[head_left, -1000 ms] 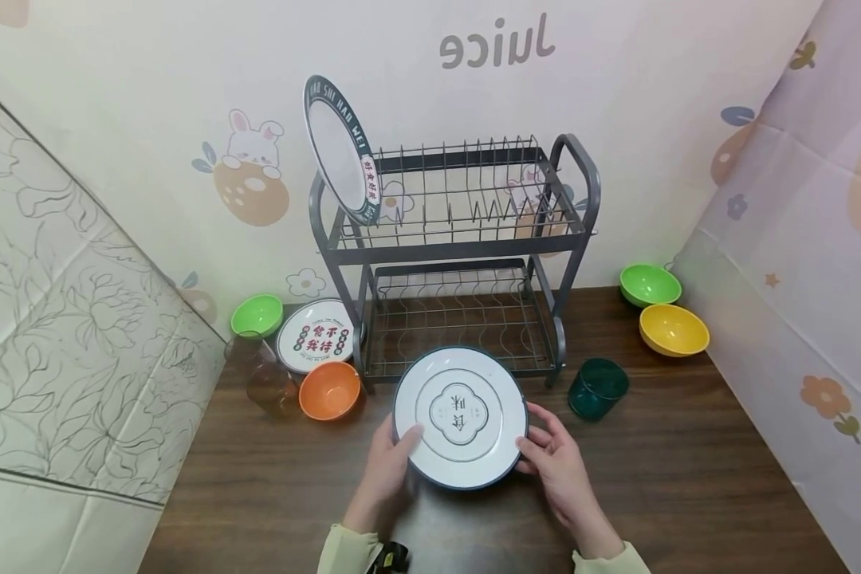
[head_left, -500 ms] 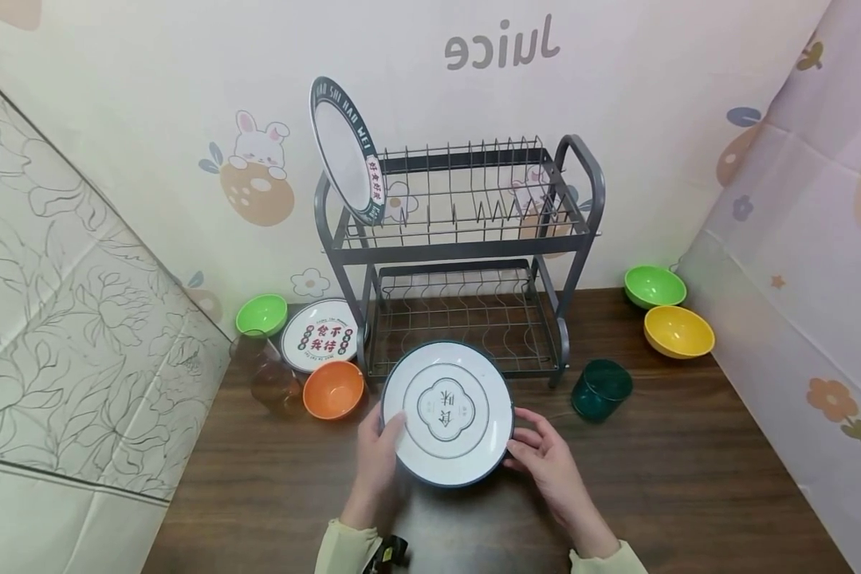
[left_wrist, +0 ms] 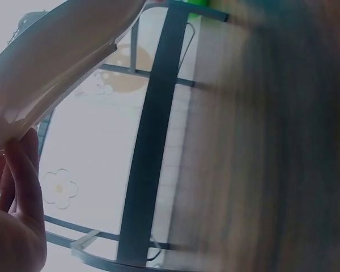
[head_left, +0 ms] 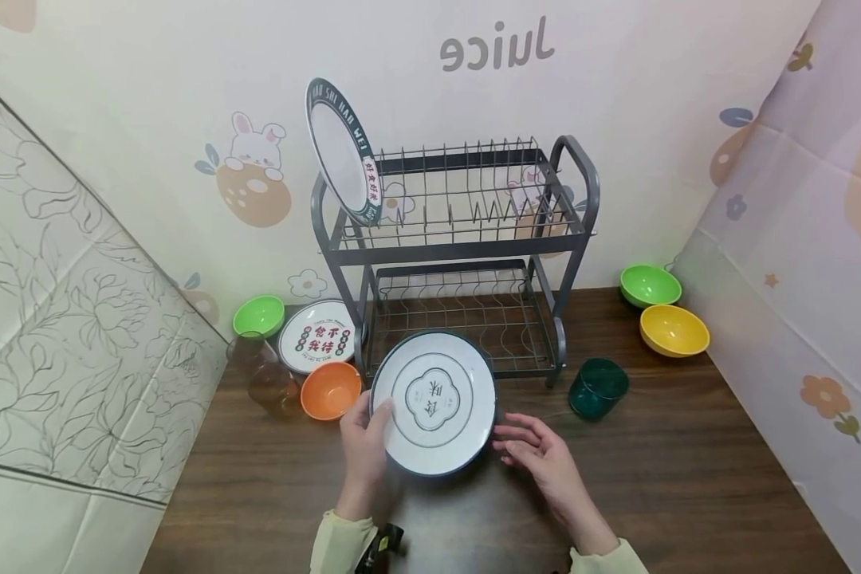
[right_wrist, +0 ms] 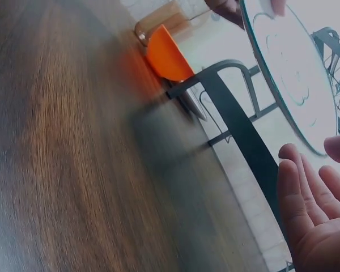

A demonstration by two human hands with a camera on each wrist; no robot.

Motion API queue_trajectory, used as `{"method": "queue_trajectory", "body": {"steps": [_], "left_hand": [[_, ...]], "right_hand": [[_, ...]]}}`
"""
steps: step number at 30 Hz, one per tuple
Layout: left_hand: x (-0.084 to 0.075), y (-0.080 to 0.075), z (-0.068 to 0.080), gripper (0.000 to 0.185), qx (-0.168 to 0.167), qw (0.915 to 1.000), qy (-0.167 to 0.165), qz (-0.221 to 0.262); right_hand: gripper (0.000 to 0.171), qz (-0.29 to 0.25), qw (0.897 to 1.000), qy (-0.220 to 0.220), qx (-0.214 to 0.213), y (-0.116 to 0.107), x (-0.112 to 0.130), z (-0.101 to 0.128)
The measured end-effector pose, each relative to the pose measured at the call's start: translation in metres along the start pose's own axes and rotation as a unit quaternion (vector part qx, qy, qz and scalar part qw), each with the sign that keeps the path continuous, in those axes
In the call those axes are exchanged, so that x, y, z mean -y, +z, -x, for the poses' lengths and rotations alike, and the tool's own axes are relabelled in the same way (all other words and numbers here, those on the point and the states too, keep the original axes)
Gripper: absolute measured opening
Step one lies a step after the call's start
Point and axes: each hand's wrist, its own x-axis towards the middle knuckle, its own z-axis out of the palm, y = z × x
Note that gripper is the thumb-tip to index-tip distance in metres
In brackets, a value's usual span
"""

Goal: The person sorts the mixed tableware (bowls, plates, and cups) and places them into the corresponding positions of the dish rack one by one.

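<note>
Left hand [head_left: 364,434] pinches the plate [head_left: 434,402] rim; right hand [head_left: 538,456] relaxed, just beside. Rigid, smooth, breakable; rim hold advised.

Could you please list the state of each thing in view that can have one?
white plate: lifted, tilted, gripped at its left rim by the left hand
right hand: open, just off the plate's rim
dish rack: one rimmed plate upright on top tier, lower tier bare
orange bowl: upright, empty
green cup: on table
</note>
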Motion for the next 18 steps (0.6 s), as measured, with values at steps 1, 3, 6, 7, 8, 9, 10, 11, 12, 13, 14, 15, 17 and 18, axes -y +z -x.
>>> {"method": "queue_trajectory", "body": {"steps": [1, 3, 6, 7, 8, 9, 10, 11, 12, 13, 14, 15, 17, 18], "left_hand": [[-0.002, 0.000, -0.001, 0.026, -0.002, 1.0000, 0.002, 0.001], [-0.007, -0.001, -0.004, 0.025, -0.005, 0.9999, 0.009, 0.003], [-0.015, -0.004, -0.008, 0.025, -0.003, 0.9998, 0.015, 0.011], [-0.018, -0.005, -0.009, 0.025, -0.002, 0.9997, 0.020, 0.011], [-0.021, -0.006, -0.011, 0.026, -0.001, 0.9996, 0.026, 0.010], [-0.023, -0.007, -0.012, 0.026, -0.001, 0.9994, 0.034, 0.009], [-0.025, -0.008, -0.014, 0.025, -0.002, 0.9991, 0.042, 0.011], [-0.028, -0.009, -0.015, 0.025, -0.003, 0.9986, 0.051, 0.011], [-0.031, -0.010, -0.017, 0.025, -0.007, 0.9981, 0.060, 0.011], [-0.034, -0.011, -0.018, 0.025, -0.011, 0.9973, 0.072, 0.014], [-0.037, -0.012, -0.019, 0.024, -0.014, 0.9963, 0.083, 0.019], [-0.040, -0.013, -0.020, 0.024, -0.018, 0.9953, 0.092, 0.022], [-0.047, -0.016, -0.022, 0.024, -0.027, 0.9929, 0.112, 0.031], [-0.050, -0.017, -0.023, 0.024, -0.032, 0.9915, 0.121, 0.035]], "right_hand": [[0.043, 0.001, 1.000, -0.001, -0.003, -0.001, 0.000, 0.000], [0.042, 0.002, 1.000, 0.000, -0.013, -0.004, 0.000, -0.001], [0.041, 0.003, 1.000, 0.005, -0.029, -0.010, 0.000, -0.003], [0.041, 0.002, 0.999, 0.007, -0.034, -0.013, 0.000, -0.004], [0.041, 0.001, 0.999, 0.007, -0.038, -0.016, -0.001, -0.005], [0.041, 0.001, 0.999, 0.007, -0.042, -0.020, -0.001, -0.005], [0.041, 0.001, 0.999, 0.007, -0.045, -0.023, -0.001, -0.006], [0.041, 0.003, 0.999, 0.005, -0.048, -0.027, -0.002, -0.007], [0.041, 0.003, 0.999, 0.003, -0.051, -0.031, -0.002, -0.007], [0.041, 0.004, 0.998, 0.000, -0.055, -0.035, -0.002, -0.007], [0.041, 0.008, 0.998, -0.001, -0.060, -0.039, -0.001, -0.007], [0.041, 0.010, 0.998, -0.003, -0.066, -0.042, -0.001, -0.007], [0.041, 0.014, 0.997, -0.005, -0.078, -0.050, 0.000, -0.007], [0.041, 0.016, 0.996, -0.005, -0.084, -0.054, 0.000, -0.006]]}}
